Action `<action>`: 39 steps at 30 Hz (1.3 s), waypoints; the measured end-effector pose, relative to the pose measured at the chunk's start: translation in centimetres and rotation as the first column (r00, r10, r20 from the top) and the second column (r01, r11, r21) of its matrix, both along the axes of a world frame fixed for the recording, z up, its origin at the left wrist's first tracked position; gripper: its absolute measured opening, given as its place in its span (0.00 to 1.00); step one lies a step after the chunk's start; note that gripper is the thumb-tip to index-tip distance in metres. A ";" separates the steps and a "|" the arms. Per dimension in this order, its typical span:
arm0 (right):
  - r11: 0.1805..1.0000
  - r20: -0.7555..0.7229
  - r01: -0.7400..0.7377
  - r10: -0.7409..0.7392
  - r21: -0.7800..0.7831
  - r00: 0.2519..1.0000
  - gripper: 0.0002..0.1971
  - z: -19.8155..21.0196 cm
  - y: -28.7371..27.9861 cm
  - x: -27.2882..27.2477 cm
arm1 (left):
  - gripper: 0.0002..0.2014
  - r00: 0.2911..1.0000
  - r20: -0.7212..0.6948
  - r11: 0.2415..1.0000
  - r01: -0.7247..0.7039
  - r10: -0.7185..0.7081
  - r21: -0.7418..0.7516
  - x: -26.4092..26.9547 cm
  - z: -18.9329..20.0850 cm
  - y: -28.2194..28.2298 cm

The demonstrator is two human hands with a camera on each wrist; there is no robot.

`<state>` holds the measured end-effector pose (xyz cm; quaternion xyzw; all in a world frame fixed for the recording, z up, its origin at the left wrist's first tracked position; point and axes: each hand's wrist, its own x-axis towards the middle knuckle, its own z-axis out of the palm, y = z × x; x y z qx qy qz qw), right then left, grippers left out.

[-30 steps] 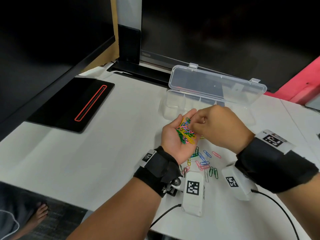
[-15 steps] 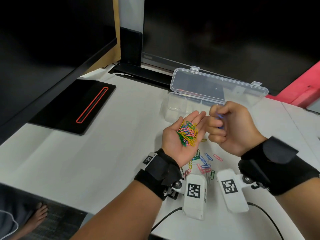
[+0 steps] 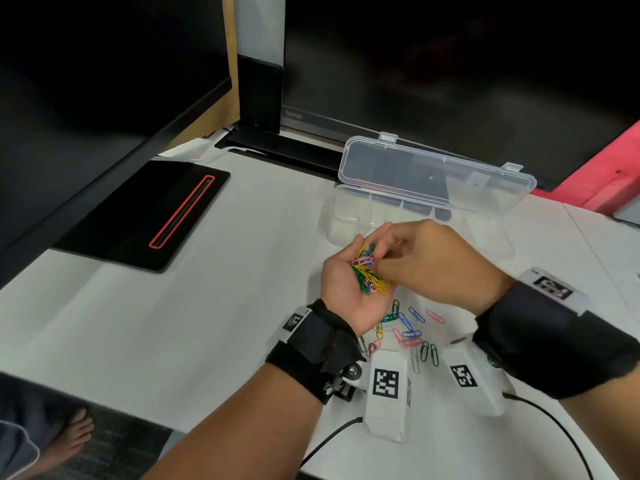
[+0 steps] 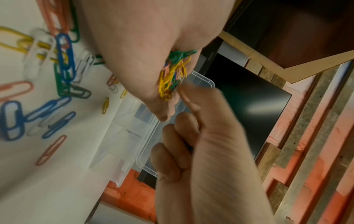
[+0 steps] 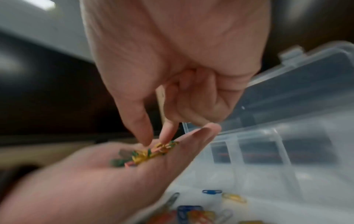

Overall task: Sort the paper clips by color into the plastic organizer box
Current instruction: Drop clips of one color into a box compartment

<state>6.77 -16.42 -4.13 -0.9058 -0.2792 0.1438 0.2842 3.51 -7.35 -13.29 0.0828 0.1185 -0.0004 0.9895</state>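
Fingertips [image 5: 147, 136] of right hand [image 3: 440, 265] pinch into clips [image 3: 369, 271] (mixed colors); left hand [image 3: 349, 282] cupped, relaxed.

No word could be made out: the small logo on the monitor bezel [image 3: 293, 116] at upper centre stayed a blur, and the white tags [image 3: 385, 383] on my wrists carried only black-and-white square codes.

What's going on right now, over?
Left hand cups clip pile. Right hand picking at it. Organizer box open, nothing blocking.
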 end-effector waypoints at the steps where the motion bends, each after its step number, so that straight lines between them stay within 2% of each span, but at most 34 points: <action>1: 0.993 0.120 -0.010 0.025 -0.121 0.992 0.02 -0.3 0.1 -0.2 | 0.22 1.000 -0.005 1.000 0.001 -0.001 0.016 0.0 -0.1 0.0; 3: 0.976 0.259 0.038 0.019 -0.214 0.966 0.03 -0.8 0.3 -0.3 | 0.23 1.000 -0.009 0.999 0.004 -0.003 0.042 -0.1 -0.1 0.0; 6: 0.986 0.266 0.079 -0.038 -0.145 0.963 0.05 -1.3 0.3 0.2 | 0.24 1.000 0.002 0.999 0.002 -0.002 0.054 -0.1 -0.1 -0.1; 11: 0.992 0.025 0.108 -0.109 0.062 0.994 0.07 -1.1 -0.4 0.7 | 0.23 0.999 0.039 1.000 -0.005 0.005 0.008 0.1 0.0 0.0; 16: 0.929 -0.242 0.232 -0.163 0.289 0.956 0.03 -0.3 -1.3 0.8 | 0.21 1.000 0.023 0.998 -0.017 0.018 -0.062 0.3 0.3 -0.2; 21: 0.849 -0.500 0.365 -0.142 0.383 0.855 0.06 -0.4 -1.9 1.5 | 0.21 0.999 0.040 0.995 -0.012 0.016 -0.094 0.1 0.4 -0.3; 22: 0.825 -0.568 0.394 -0.110 0.406 0.816 0.06 -0.3 -1.9 1.6 | 0.22 0.999 0.043 0.996 -0.005 0.009 -0.085 0.1 0.4 -0.3; 23: 0.790 -0.648 0.438 -0.068 0.430 0.759 0.08 -0.1 -1.9 1.7 | 0.22 0.999 0.043 0.997 0.001 0.002 -0.071 0.2 0.4 -0.2; 25: 0.711 -0.768 0.519 0.047 0.475 0.639 0.07 0.2 -2.0 1.8 | 0.22 0.999 0.037 0.998 0.010 -0.007 -0.062 0.2 0.3 -0.3; 28: 0.604 -0.817 0.598 0.168 0.527 0.551 0.06 0.2 -2.2 2.1 | 0.22 0.999 0.051 0.998 0.017 -0.015 -0.058 0.2 0.4 -0.2; 30: 0.551 -0.836 0.650 0.184 0.523 0.517 0.09 0.2 -2.2 2.3 | 0.22 0.998 0.054 0.998 0.018 -0.014 -0.064 0.2 0.4 -0.2; 32: 0.534 -0.852 0.685 0.143 0.495 0.505 0.15 0.3 -1.9 2.5 | 0.23 0.998 0.057 0.997 0.025 -0.021 -0.074 0.2 0.4 -0.2; 34: 0.587 -0.829 0.659 0.038 0.470 0.558 0.21 0.5 -1.5 2.7 | 0.22 0.998 0.058 0.997 0.022 -0.018 -0.074 0.2 0.5 -0.2; 35: 0.644 -0.778 0.606 -0.025 0.467 0.627 0.24 0.6 -1.3 2.7 | 0.22 0.998 0.055 0.997 0.020 -0.016 -0.070 0.2 0.5 -0.2; 37: 0.802 -0.559 0.419 -0.131 0.426 0.819 0.24 0.8 -0.9 2.7 | 0.22 0.999 0.049 0.997 0.027 -0.023 -0.070 0.4 0.3 -0.3; 39: 0.950 -0.232 0.165 -0.103 0.265 0.967 0.21 0.8 -0.8 2.8 | 0.22 0.999 0.043 0.997 0.035 -0.032 -0.071 0.4 0.1 -0.4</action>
